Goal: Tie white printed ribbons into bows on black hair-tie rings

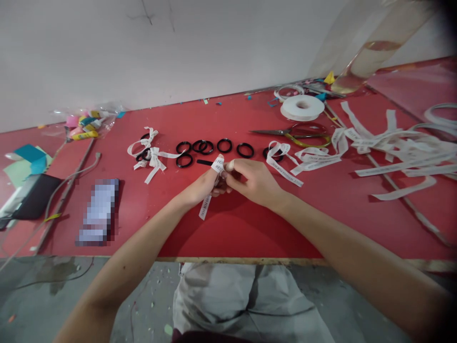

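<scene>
My left hand (pixel 204 185) is closed on a white printed ribbon (pixel 204 208), which passes over the thumb and hangs down below the hand. My right hand (pixel 257 183) meets it, thumb and forefinger pinched on the same ribbon. A black band (pixel 204 162) shows just beyond my left thumb; whether it is held cannot be made out. Behind the hands lie several black hair ties (pixel 224 146). Left of these are hair ties with white ribbon bows (pixel 154 158). To the right, another ribbon (pixel 276 155) lies across a black hair tie.
Scissors (pixel 296 136) lie behind my right hand, near a white ribbon spool (pixel 302 108). Loose printed ribbons (pixel 389 147) spread over the right side. At left are a phone (pixel 98 212), a cable (pixel 71 178), a black case (pixel 37 197) and a plastic bag of colourful items (pixel 85 125).
</scene>
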A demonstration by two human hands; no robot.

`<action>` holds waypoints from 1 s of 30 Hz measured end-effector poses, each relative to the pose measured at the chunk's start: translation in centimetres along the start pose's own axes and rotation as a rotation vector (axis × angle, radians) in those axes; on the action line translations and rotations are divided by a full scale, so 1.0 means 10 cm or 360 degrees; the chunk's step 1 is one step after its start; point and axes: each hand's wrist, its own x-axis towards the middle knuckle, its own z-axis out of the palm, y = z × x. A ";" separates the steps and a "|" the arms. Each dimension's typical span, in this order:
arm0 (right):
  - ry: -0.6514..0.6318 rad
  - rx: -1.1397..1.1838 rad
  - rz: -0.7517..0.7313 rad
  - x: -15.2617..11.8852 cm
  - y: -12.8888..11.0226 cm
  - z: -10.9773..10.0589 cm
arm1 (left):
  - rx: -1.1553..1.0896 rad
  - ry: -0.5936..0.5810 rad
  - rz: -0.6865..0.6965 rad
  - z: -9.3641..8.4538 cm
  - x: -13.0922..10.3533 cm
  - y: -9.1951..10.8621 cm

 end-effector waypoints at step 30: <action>-0.0031 0.0052 0.0028 0.01 -0.02 -0.01 | -0.0038 0.0000 -0.0018 -0.01 0.00 -0.02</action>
